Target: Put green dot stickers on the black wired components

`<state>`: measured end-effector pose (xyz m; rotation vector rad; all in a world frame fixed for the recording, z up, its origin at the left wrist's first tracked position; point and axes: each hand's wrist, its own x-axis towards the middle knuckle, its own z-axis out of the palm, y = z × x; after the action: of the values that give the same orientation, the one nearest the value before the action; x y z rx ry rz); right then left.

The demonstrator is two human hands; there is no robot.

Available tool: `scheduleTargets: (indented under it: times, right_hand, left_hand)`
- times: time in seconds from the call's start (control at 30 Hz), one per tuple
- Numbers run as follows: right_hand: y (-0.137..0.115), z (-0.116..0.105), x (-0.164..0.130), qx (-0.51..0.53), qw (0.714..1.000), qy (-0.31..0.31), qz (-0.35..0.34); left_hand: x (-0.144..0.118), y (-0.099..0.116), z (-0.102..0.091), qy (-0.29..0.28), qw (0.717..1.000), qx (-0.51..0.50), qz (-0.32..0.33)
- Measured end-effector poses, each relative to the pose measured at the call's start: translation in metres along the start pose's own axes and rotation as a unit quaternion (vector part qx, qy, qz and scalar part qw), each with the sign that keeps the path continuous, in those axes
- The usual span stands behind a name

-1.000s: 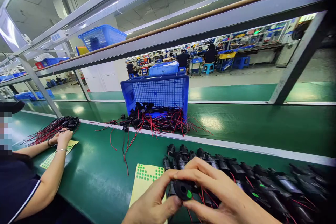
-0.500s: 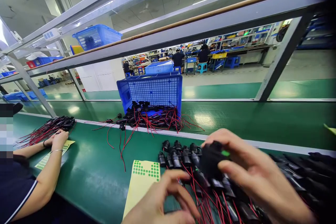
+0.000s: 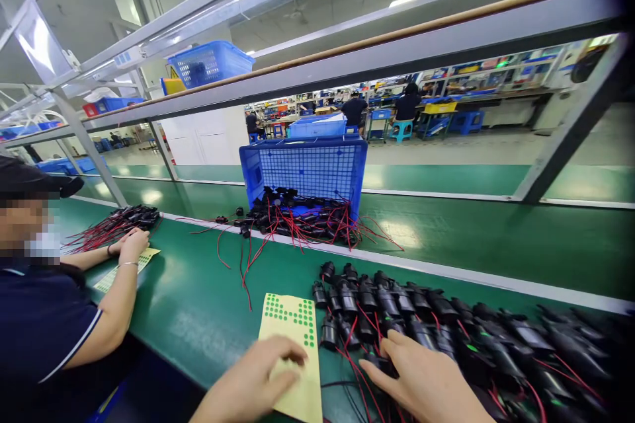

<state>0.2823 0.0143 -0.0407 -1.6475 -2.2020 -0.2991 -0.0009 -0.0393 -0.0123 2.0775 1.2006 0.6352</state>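
My left hand (image 3: 255,373) is over a pale yellow sheet (image 3: 290,403) of green round stickers. Its fingers are bent, the thumb is apart from them, and nothing shows between them. My right hand (image 3: 421,377) reaches down into rows of black cylindrical motors (image 3: 364,297) with red and black wires. Its thumb and fingertips close around one black motor (image 3: 376,358), mostly hidden by the hand and its neighbours. A green dot sticker (image 3: 472,347) is on a motor to the right of this hand.
A blue crate (image 3: 302,142) lies on its side behind the bench ledge, more wired motors spilling from it. At the left, a co-worker (image 3: 49,317) handles another sticker sheet (image 3: 149,255) beside a motor pile (image 3: 126,219). A metal shelf rail (image 3: 347,56) crosses above the green bench.
My right hand has lowered the motor with the green dot from above the rows into them. My left hand has moved left onto the sticker sheet. The camera view has turned slightly left.
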Motion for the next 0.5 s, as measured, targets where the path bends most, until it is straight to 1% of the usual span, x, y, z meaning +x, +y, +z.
scheduleTargets:
  times: [0.07, 0.13, 0.2, 0.27, 0.37, 0.5]
  right_hand:
    - [0.003, 0.005, -0.001, -0.02, 0.999, 0.008, -0.027]
    - [0.003, 0.007, -0.002, -0.037, 0.998, 0.018, -0.051]
    - [0.0, 0.007, -0.003, -0.053, 0.996, 0.03, -0.069]
    - [-0.005, 0.008, -0.005, -0.062, 0.993, 0.036, -0.089]
    - [-0.011, 0.013, -0.007, -0.065, 0.99, 0.041, -0.115]
    - [-0.006, 0.014, -0.001, -0.069, 0.987, 0.084, -0.119]
  left_hand:
    - [0.046, -0.029, -0.018, 0.001, 0.999, 0.029, -0.024]
    - [0.088, -0.053, -0.035, 0.002, 0.997, 0.056, -0.047]
    - [0.115, -0.067, -0.044, -0.002, 0.995, 0.077, -0.065]
    - [0.125, -0.072, -0.044, -0.008, 0.993, 0.088, -0.079]
    - [0.127, -0.072, -0.041, -0.013, 0.992, 0.08, -0.097]
    - [0.129, -0.069, -0.042, -0.014, 0.994, 0.016, -0.11]
